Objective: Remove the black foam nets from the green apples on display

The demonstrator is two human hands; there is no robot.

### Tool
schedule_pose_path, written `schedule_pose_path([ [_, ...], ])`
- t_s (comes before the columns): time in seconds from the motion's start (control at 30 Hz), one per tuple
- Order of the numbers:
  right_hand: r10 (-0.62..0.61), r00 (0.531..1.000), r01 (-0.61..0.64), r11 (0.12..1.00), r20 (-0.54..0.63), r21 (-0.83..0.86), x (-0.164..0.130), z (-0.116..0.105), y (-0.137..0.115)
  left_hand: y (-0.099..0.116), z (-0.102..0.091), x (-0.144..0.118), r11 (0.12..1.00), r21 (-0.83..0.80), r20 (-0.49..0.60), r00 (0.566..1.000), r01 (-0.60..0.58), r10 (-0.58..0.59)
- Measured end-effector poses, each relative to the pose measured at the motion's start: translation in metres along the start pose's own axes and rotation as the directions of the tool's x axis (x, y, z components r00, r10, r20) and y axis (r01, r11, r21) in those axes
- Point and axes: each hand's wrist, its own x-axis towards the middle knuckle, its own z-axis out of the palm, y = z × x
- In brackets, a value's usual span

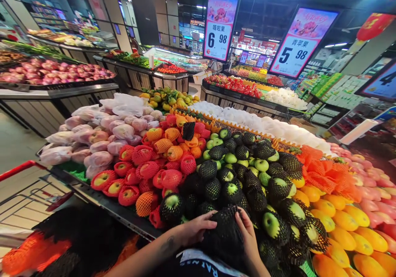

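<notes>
At the near edge of the fruit display, low and centre in the view, a fruit wrapped in black foam net [223,233] sits between the person's two hands. The left hand [195,228] lies curled over its left side, fingers bent around the netting, and the right hand [247,232] presses against its right side with fingers spread upward along the mesh; both are closed onto the net, though whether they grip the fruit itself or only the sleeve cannot be told. The step in hand looks like fitting or straightening the black sleeve around the fruit. The next move would call for a steady hold with one hand while the other draws the mesh evenly, then room found among its neighbours. Just beyond lies the heap of green apples [261,165] in similar black nets, packed touching one another. To their left are red apples in red and orange nets [147,170], and farther left pale bagged fruit [102,147]. To the right run yellow-orange mangoes [346,221]. At the near left a red-handled shopping cart [19,169] stands, and price signs [218,29] hang far behind.
</notes>
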Motion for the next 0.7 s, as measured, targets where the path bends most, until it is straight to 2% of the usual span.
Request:
schedule_pose_path([
  [0.1,0.006,0.998,-0.007,1.0,0.062,0.015,-0.001,0.003,-0.005,-0.006,0.004,0.001,0.991,-0.13,-0.014,1.0,-0.006,0.004],
  [0.33,0.076,0.987,-0.089,0.992,0.144,0.085,-0.005,0.006,-0.008,-0.013,-0.004,0.013,0.985,-0.166,-0.083,0.996,-0.043,0.03],
  [0.4,0.041,0.991,-0.049,0.997,0.124,0.067,-0.004,0.007,-0.005,-0.015,-0.004,0.011,0.988,-0.152,-0.084,0.996,-0.001,-0.012],
  [0.47,-0.005,0.996,0.002,1.0,0.088,0.027,-0.003,0.008,-0.001,-0.016,-0.001,0.005,0.989,-0.121,-0.081,0.992,0.09,-0.101],
  [0.57,-0.011,0.991,0.018,0.999,0.135,-0.05,-0.001,0.009,0.004,-0.012,0.008,-0.006,0.981,-0.076,-0.119,0.975,0.18,-0.189],
  [0.63,-0.027,0.985,0.043,0.995,0.169,-0.091,0.0,0.008,0.006,-0.006,0.015,-0.009,0.987,-0.064,-0.145,0.977,0.145,-0.153],
  [0.7,-0.082,0.977,0.103,0.99,0.198,-0.098,-0.001,0.004,0.006,0.002,0.022,-0.008,0.997,-0.063,-0.177,0.983,0.048,-0.058],
])
